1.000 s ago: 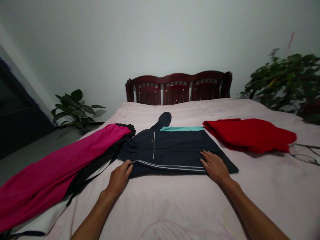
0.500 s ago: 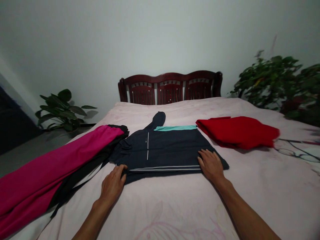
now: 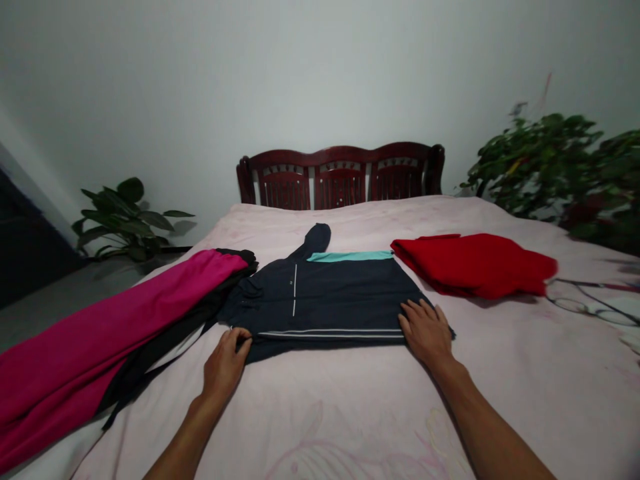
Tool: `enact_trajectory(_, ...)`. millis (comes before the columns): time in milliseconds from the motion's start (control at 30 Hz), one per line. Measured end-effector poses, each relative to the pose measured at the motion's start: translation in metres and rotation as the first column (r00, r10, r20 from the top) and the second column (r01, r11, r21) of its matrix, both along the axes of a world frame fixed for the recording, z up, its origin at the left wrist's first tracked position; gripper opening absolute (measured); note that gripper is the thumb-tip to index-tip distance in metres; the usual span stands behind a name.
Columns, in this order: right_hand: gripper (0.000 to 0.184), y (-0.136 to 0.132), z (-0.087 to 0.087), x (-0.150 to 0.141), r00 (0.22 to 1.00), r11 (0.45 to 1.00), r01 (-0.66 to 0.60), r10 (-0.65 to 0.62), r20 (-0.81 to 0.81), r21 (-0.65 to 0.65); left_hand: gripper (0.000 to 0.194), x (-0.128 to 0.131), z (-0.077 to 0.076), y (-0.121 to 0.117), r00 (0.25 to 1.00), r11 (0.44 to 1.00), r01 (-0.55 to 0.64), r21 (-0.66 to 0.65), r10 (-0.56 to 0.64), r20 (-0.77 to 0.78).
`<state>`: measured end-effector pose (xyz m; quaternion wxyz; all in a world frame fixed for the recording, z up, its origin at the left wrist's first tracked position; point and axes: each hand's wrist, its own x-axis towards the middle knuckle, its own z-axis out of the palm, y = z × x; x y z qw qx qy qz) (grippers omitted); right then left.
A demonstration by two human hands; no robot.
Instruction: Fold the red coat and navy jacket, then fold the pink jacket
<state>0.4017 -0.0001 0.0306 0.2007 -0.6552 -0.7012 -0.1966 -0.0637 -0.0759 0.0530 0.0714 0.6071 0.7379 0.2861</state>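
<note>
A dark navy jacket (image 3: 345, 293) with white stripes and a turquoise strip along its far edge lies flat on the bed, its near side folded inward. One dark sleeve sticks out toward the headboard. My left hand (image 3: 226, 357) pinches the jacket's near left edge between thumb and fingers. On the near right corner of the cloth rests my right hand (image 3: 427, 331), palm down with the fingers spread.
Left of the jacket lie a magenta garment (image 3: 150, 307) and black cloth with straps. A folded red garment (image 3: 480, 263) is at the right, beside eyeglasses (image 3: 575, 305). Pink bedding (image 3: 360, 407) covers the bed. Beyond stands a wooden headboard (image 3: 340, 175), with plants at both sides.
My right hand has slid slightly to the right on the jacket's corner. The left hand stays at the near left edge, its fingers drawn closer together. The jacket's near edge has shifted a little away from me.
</note>
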Motion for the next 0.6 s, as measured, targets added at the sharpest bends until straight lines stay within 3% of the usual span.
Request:
enact_trajectory(100,0.042,-0.006,0.006,-0.001,0.991,0.991,-0.112,0.117,-0.07,0.077,0.028,-0.005,0.003,-0.011,0.999,0.999,0.034,-0.014,-0.033,0.043)
enact_trajectory(167,0.039,-0.011,0.01,-0.006,0.953,0.957,-0.279,0.286,-0.103,0.074,0.034,-0.011,0.003,-0.019,0.997,0.997,0.074,-0.016,-0.073,0.039)
enact_trajectory(300,0.045,-0.021,0.013,-0.028,0.798,0.796,-0.6,0.592,-0.112,-0.074,0.042,-0.022,-0.002,-0.025,0.984,0.984,0.178,0.009,-0.179,0.023)
enact_trajectory(367,0.05,-0.021,0.011,-0.039,0.768,0.76,-0.64,0.629,-0.118,-0.116,0.04,-0.024,-0.004,-0.023,0.982,0.981,0.19,0.03,-0.19,0.007)
enact_trajectory(500,0.039,-0.016,0.006,-0.048,0.787,0.781,-0.615,0.602,-0.136,-0.109,0.037,-0.018,0.002,-0.017,0.986,0.986,0.165,0.004,-0.165,0.005)
enact_trajectory(600,0.036,-0.016,0.003,-0.043,0.795,0.791,-0.604,0.589,-0.145,-0.099,0.037,-0.012,0.012,-0.023,0.99,0.986,0.139,-0.09,-0.137,0.034)
